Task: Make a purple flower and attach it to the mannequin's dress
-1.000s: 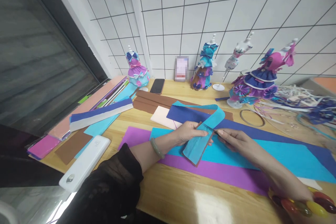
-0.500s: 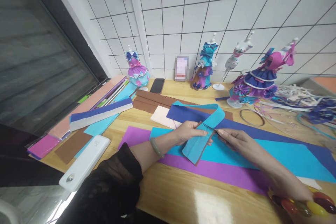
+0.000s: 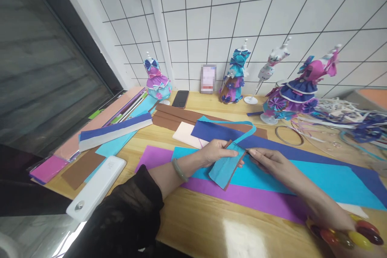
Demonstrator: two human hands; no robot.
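My left hand is closed on a light blue crepe paper strip, thumb on top and fingers beneath. A brown layer shows along the strip's edge, under the blue. From the grip, a narrow tail of the blue strip loops up and back to the left. My right hand is pinched at the strip's right edge, close to the left fingertips; what it pinches is too small to make out. Below the hands lie a wide light blue sheet, a purple sheet and a dark blue sheet.
Several dressed miniature dress forms line the wall beside a black phone. Brown sheets lie behind the hands. A white elongated device and stacked coloured sheets are at left. Tangled ribbons and a hoop lie at right.
The looped tail of the blue strip has turned and narrowed, now showing more edge-on. Both hands stay in nearly the same place.
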